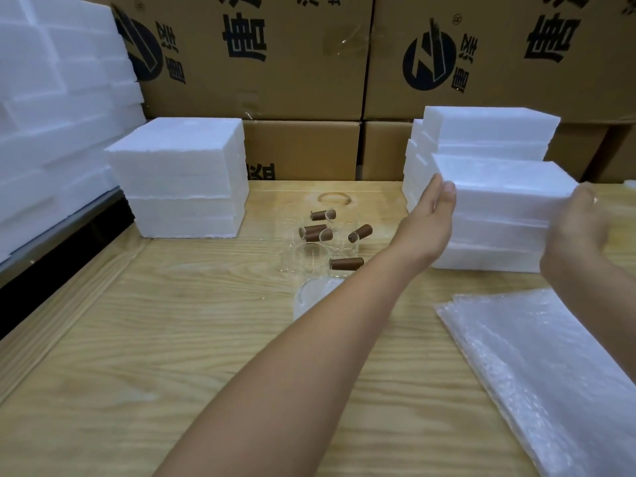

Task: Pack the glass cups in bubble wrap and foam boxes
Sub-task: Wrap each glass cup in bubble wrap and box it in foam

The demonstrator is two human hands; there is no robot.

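Several clear glass cups (323, 235) with brown handles stand and lie at mid-table. One more clear piece (315, 296) lies nearer me, partly hidden by my left forearm. To the right is a stack of white foam boxes; its top foam box (499, 182) sits between my hands. My left hand (435, 206) presses flat against its left end, thumb on the front corner. My right hand (580, 220), blurred, curls round its right end. A pile of bubble wrap sheets (550, 373) lies at the near right.
Another foam box stack (186, 177) stands at the left of the wooden table (155, 339), and more foam boxes (485, 129) rise behind the right stack. Loose foam slabs (51, 115) are heaped at far left. Cardboard cartons (275, 63) wall off the back.
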